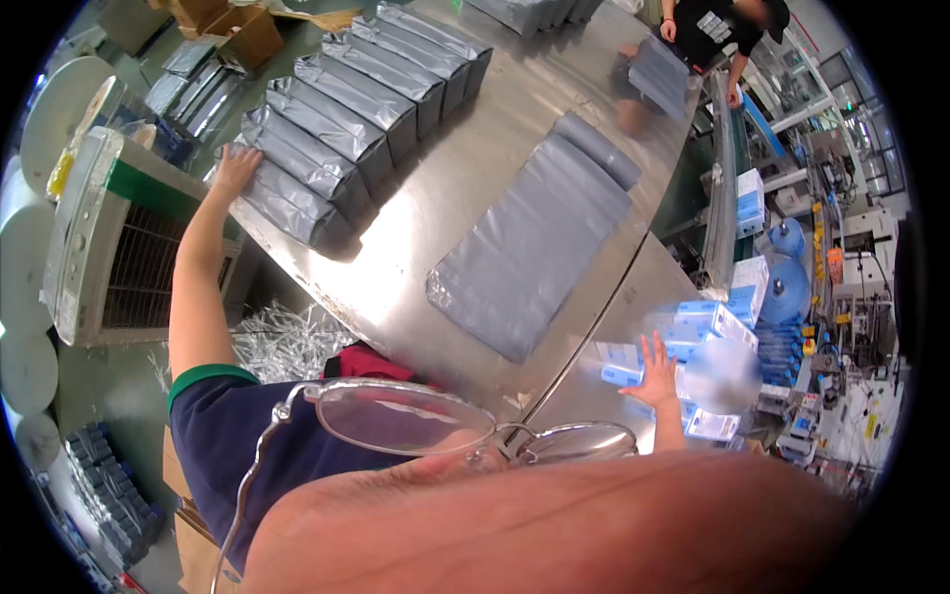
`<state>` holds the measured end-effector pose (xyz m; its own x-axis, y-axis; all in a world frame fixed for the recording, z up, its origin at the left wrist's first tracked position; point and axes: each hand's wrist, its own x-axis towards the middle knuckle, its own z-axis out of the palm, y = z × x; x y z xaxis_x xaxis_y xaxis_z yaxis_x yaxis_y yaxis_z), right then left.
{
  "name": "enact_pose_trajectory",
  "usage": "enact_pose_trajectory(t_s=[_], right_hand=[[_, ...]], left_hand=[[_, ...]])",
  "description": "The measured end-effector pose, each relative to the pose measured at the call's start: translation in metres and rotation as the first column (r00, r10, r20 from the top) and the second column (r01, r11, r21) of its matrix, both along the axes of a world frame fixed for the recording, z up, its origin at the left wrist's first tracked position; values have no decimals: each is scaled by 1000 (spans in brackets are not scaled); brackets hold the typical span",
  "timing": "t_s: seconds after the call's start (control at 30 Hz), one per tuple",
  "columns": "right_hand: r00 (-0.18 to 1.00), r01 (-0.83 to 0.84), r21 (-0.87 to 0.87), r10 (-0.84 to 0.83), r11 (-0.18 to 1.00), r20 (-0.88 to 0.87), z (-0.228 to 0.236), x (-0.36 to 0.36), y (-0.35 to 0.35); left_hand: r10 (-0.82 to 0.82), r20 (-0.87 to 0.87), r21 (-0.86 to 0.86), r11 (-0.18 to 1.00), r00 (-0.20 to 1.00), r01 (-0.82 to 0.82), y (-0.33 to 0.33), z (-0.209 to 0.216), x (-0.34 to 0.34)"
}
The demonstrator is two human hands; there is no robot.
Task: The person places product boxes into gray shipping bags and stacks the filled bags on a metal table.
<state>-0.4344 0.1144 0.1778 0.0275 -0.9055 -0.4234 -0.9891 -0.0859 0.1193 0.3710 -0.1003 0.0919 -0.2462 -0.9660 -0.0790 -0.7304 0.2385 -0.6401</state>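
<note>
L hand [236, 168] is way out at the near end of a row of grey bags [327, 124]. The bags are puffy & shiny, standing side by side along the L edge of the metal table [396, 247]. Its fingers are a bit bent, lying over the end of the row; can't tell if they pinch the plastic or just rest on it.

R hand [653, 376] is over on the other side, just by some blue & white boxes [698, 322]. Its fingers are spread wide, like a star, & I see nothing in them. Can't tell if it touches a box. A round pale blur hides some of the boxes next to it.

Btwn the 2 hands, a big flat grey bag [534, 252] lies on the table, w/ a grey roll [599, 148] at its far end. Across the table there's a person in a black top [711, 35], by another grey bag [660, 77].

On the floor, L side, sits a white box w/ a green stripe [124, 238], & near it a heap of white shreds [282, 342]. Glasses [406, 416] show up close, low down.
</note>
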Motion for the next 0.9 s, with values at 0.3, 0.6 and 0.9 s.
enact_pose_trajectory(t_s=[0.3,0.6,0.9], right_hand=[[999,-30,-183,38,983,37,-12,5,3],[331,588,-31,-206,808,921,97,104,-41],[269,540,24,-199,841,942,-115,166,-23]], left_hand=[[159,116,-238,963,980,-128,-9,7,-46],[-324,-906,-56,729,272,683,68,-13,-340],[-531,-708,41,628,466,777,53,-76,-411]])
